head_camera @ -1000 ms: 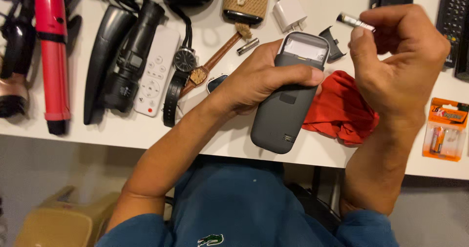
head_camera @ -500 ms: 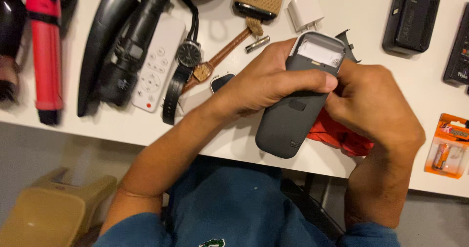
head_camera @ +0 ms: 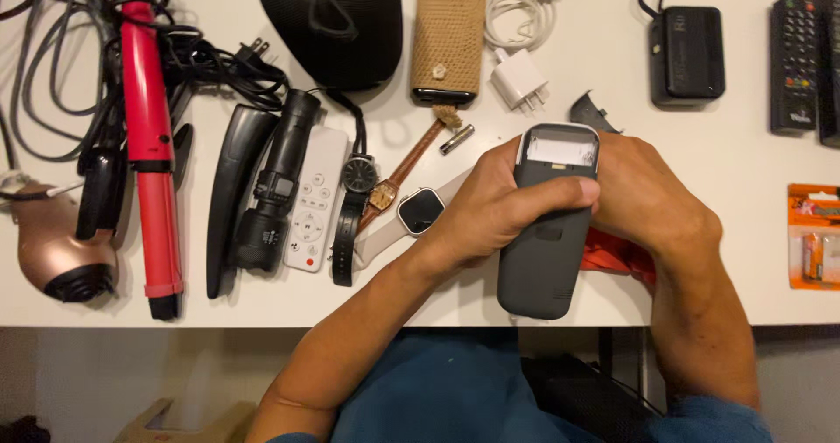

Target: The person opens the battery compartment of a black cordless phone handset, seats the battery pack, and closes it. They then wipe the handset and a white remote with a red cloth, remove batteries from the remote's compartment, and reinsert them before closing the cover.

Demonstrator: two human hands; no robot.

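While both hands point(head_camera: 560, 207) grip grey remote point(head_camera: 547, 250) | red cloth point(head_camera: 621, 259) beneath | watches point(head_camera: 385, 198) left

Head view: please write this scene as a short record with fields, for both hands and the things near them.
left hand: grips the grey device, thumb across its back
right hand: holds the device from the other side
device state: top compartment open, pale inside
loose cover: dark, lying on the white table above the hands
red cloth: under the right hand
left of device: square smartwatch, two wristwatches, white remote
right edge: orange battery pack
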